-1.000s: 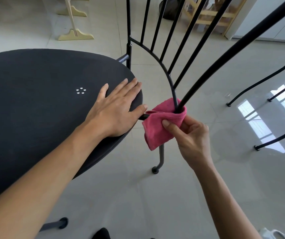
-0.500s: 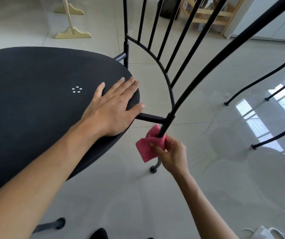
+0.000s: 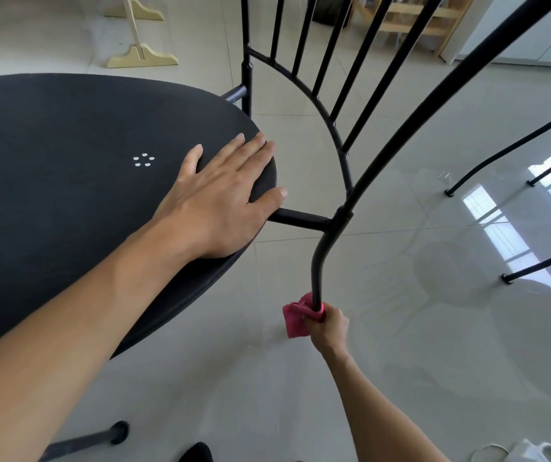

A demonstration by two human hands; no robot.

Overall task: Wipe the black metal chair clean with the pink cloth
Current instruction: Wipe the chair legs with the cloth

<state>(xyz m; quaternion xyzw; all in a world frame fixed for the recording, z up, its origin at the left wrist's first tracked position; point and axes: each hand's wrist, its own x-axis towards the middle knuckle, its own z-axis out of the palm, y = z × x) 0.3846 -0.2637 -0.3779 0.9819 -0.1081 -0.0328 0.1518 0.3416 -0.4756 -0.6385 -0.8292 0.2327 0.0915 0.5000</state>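
The black metal chair has a round dark seat [image 3: 67, 195] filling the left side and a back of thin upright bars at the top. My left hand [image 3: 221, 201] lies flat on the seat's right edge, fingers spread. The chair's rear right leg [image 3: 320, 258] runs down from the seat joint toward the floor. My right hand [image 3: 327, 325] is closed around the bottom of that leg with the pink cloth [image 3: 295, 320] wrapped between palm and metal. The leg's foot is hidden by the hand and cloth.
Glossy grey floor tiles lie all around. Thin black legs of other furniture [image 3: 514, 138] stand at the right. A pale wooden stand [image 3: 141, 58] and a wooden rack [image 3: 410, 21] are at the back. A front chair leg [image 3: 101, 438] shows at the bottom.
My right hand has slid the pink cloth down the rear leg, from the seat joint to near the floor. The left hand has stayed on the seat.
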